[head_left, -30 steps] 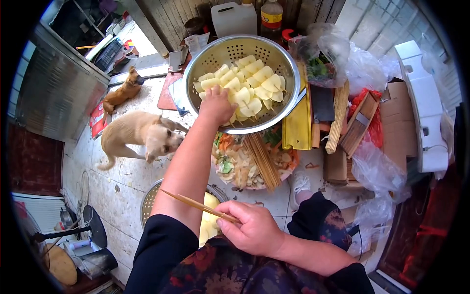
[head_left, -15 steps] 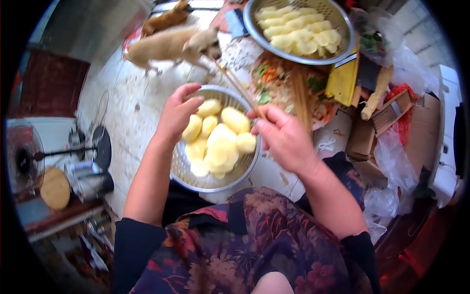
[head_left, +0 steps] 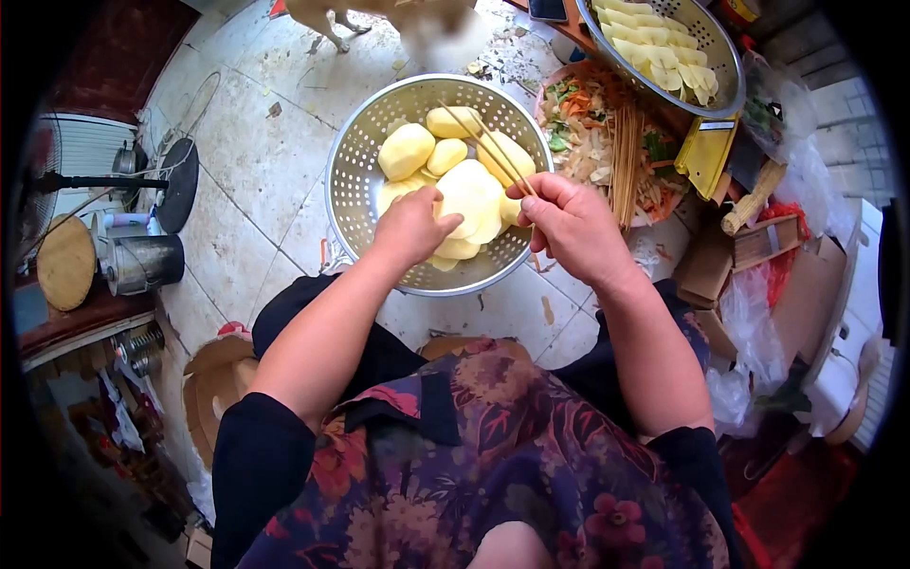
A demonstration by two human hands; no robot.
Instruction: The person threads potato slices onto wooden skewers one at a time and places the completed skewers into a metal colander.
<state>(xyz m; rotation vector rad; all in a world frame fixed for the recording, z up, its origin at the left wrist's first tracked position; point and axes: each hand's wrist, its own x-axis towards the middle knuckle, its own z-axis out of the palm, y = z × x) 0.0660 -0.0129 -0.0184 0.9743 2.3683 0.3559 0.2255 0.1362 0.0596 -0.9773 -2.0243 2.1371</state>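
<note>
Now the left hand (head_left: 412, 228) has come from the colander's (head_left: 343, 190) upper left edge to the slices (head_left: 466, 194) inside it, thumb and fingers parted at their border; whether it grips any, one cannot tell. The right hand (head_left: 573, 228) pinches thin sticks (head_left: 513, 172), their far ends over the potatoes (head_left: 406, 150) (whole ones, crowding the slices). That shift brings slices and sticks close together, so the work seems to centre on this colander rather than the other bowl (head_left: 735, 71), where slices lie in overlapping rows.
</note>
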